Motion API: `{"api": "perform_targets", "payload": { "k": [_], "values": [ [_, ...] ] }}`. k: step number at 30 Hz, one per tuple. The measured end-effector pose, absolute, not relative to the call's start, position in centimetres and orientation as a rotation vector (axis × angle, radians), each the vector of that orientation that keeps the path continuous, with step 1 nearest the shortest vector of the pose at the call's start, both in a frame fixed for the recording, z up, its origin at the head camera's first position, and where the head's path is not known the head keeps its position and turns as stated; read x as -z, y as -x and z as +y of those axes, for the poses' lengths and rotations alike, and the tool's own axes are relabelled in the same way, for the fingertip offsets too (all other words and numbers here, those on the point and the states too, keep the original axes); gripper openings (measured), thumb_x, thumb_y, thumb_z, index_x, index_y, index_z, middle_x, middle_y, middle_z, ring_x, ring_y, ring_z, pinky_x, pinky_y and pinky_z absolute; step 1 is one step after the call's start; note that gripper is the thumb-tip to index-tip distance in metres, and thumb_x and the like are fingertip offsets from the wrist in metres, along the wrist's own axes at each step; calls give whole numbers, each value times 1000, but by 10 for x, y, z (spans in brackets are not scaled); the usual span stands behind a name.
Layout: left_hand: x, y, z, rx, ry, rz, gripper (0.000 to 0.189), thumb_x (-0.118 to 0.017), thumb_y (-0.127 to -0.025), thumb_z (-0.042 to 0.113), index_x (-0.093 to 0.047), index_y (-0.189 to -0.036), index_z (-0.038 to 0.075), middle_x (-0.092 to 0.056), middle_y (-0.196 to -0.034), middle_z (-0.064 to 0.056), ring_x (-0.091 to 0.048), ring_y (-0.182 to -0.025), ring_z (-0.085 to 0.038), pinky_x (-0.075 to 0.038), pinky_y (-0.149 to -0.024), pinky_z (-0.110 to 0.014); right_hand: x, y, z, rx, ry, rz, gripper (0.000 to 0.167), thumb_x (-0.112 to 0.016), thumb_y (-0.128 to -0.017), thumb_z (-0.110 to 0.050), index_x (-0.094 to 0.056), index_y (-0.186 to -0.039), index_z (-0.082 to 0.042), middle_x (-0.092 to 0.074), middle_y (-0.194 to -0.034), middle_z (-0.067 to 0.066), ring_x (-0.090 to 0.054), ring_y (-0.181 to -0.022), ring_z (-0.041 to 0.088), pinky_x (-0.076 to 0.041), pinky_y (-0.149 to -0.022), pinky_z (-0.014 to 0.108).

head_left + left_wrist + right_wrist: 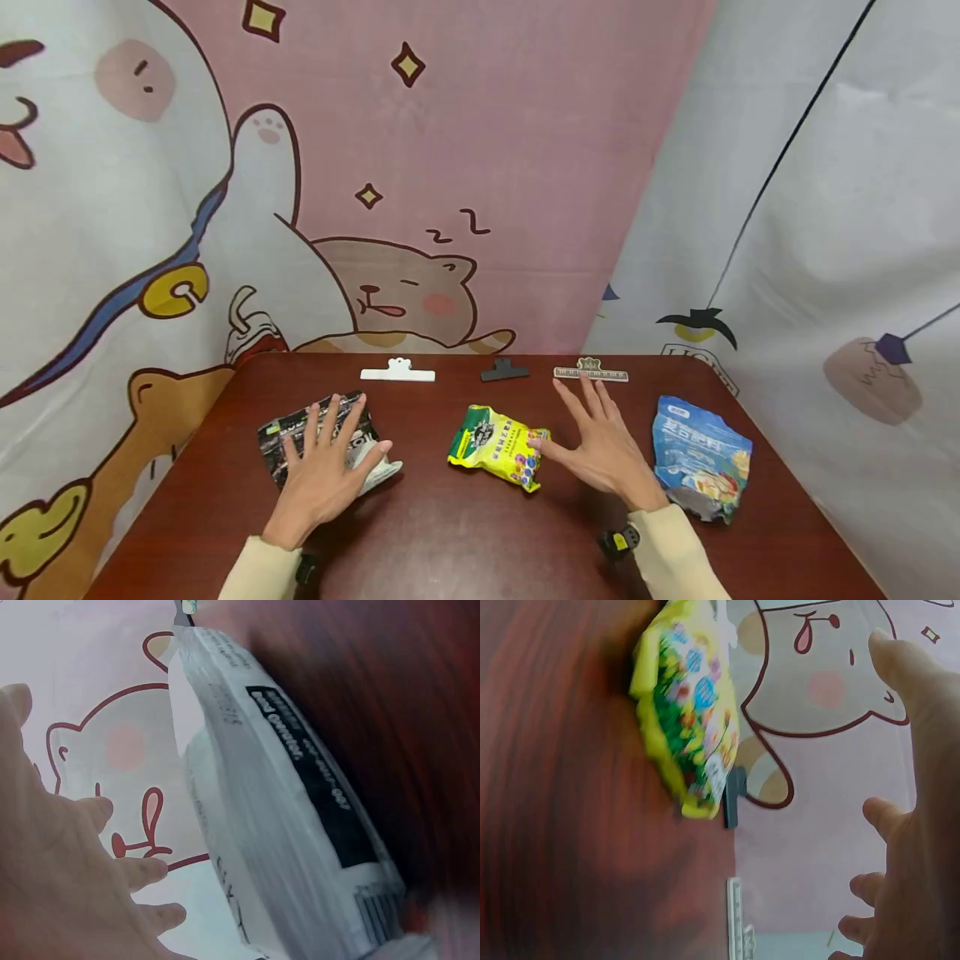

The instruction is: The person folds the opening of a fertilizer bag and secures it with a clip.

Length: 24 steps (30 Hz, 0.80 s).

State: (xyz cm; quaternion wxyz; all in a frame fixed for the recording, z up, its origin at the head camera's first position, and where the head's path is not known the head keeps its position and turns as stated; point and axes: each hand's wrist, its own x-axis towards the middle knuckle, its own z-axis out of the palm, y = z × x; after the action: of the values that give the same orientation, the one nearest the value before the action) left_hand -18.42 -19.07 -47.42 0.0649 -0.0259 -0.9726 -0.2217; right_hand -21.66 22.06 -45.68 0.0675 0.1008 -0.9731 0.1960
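Note:
My left hand [322, 479] is spread over a black and white printed bag [279, 433] on the left of the table, palm down, fingers apart. In the left wrist view the bag's white side [262, 802] shows, with that hand's fingers beside it. At the centre lies a yellow and green packet [491, 446] with a flower print. Just right of it my right hand [603, 450] hovers with fingers spread; its thumb overlaps the packet's right end in the head view. In the right wrist view a gap shows between fingers and packet [697, 712]. Neither hand holds anything.
A blue food bag [701, 458] lies at the right. Along the back edge of the reddish-brown table [450, 542] lie a white clip [397, 375], a smaller black clip [504, 372] and a ruler-marked clip [570, 374]. Behind hangs a cartoon-printed cloth [525, 167].

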Motion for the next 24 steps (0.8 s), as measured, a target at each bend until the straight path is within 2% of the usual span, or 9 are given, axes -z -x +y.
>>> {"api": "perform_targets", "payload": {
  "k": [5,8,15,20,24],
  "values": [
    [472,184,-198,733,53,-2949,85,-40,-96,78,-9,-165,39,-3,-174,-14,6,-158,-48,-1,-108,-87,451,223,200,-658,-317,-2957,99,-57,-83,-83,-18,-163,-41,-5,-175,7,-9,-159,43,-25,-115,77],
    [471,182,-202,788,27,-2957,85,-40,-97,77,-7,-165,39,-2,-174,-17,5,-158,-49,-2,-108,-87,449,226,189,-716,-331,-2972,99,-56,-83,-84,-17,-163,-42,-6,-175,6,-9,-160,41,-25,-115,76],
    [470,180,-216,931,-10,-2942,82,-40,-100,71,-11,-166,33,-3,-173,-21,2,-156,-52,-5,-107,-87,444,231,162,-843,-385,-3000,97,-54,-83,-85,-15,-162,-46,-3,-175,1,-6,-161,38,-25,-116,75],
    [467,180,-227,1057,-24,-2924,82,-40,-102,67,-10,-167,25,-3,-172,-24,3,-156,-54,-8,-109,-85,442,234,145,-967,-442,-3012,96,-55,-84,-83,-12,-162,-48,0,-174,-5,-5,-161,36,-26,-114,77],
    [465,180,-234,1146,-21,-2896,80,-39,-104,64,-8,-167,25,-3,-171,-26,2,-156,-54,-11,-111,-83,440,235,131,-1098,-473,-3022,93,-58,-85,-81,-12,-160,-53,-1,-174,-9,-8,-161,34,-27,-113,77]
  ]
}}
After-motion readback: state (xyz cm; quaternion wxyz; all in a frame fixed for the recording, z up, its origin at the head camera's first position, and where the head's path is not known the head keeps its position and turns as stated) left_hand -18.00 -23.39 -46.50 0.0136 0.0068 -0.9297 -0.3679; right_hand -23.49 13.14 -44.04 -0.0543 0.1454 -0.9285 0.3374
